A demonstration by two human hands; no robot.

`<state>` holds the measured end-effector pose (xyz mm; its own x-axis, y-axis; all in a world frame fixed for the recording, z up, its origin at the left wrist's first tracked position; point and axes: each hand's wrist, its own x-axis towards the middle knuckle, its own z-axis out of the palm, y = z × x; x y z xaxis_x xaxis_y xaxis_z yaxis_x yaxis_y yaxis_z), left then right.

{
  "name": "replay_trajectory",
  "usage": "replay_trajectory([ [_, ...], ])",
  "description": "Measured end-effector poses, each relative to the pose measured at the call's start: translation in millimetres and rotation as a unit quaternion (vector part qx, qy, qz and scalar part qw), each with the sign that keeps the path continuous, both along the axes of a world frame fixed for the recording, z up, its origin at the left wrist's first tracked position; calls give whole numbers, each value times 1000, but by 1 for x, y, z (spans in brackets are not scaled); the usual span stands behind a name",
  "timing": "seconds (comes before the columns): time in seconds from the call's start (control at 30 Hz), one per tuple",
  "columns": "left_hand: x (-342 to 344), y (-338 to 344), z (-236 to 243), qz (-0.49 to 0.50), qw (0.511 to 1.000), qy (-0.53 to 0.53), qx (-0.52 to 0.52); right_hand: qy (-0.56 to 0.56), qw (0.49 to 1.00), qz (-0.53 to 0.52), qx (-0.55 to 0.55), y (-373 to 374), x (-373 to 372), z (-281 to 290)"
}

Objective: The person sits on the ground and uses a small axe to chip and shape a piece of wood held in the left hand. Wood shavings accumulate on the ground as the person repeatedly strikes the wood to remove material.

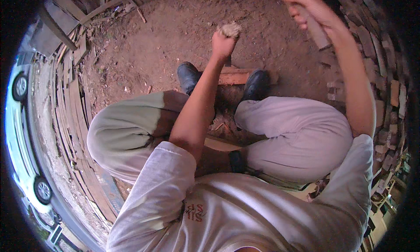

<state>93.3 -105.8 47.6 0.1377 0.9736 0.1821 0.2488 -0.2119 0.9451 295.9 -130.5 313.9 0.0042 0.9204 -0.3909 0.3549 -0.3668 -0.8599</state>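
Note:
My left hand point(223, 46) is closed in a fist around an upright tool that looks like a chisel. Its pale, frayed top point(230, 30) sticks out above the fist, and a dark narrow part shows below. Just beneath it, a reddish wooden block point(234, 76) lies on the ground between my boots. Raised at the upper right, my right hand point(311, 10) grips a thick wooden stick point(316, 32), somewhat blurred. The stick's lower end points back toward me, while its far end runs to the picture's top edge.
Dark boots point(257, 83) stand beside the block on bare brown soil point(148, 46). Stacked wood pieces point(379, 77) line the right side. Long planks point(72, 134) lie along the left, with a pale car point(26, 134) beyond. Wooden frames point(94, 13) lean at the upper left.

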Motion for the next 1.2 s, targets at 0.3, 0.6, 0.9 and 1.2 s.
replay_trajectory([
  [0.3,-24,-57,-19,-51,989,71,-115,-3,937,106,-333,-11,28,-157],
  [0.6,-40,-112,-16,-10,987,136,-80,-67,927,110,-352,-12,77,-225],
  [0.9,-30,-116,-25,-56,983,131,-119,-68,938,105,-322,-12,83,-204],
  [1.2,-18,-97,-42,-93,990,39,-101,-102,933,141,-315,-7,97,-214],
])
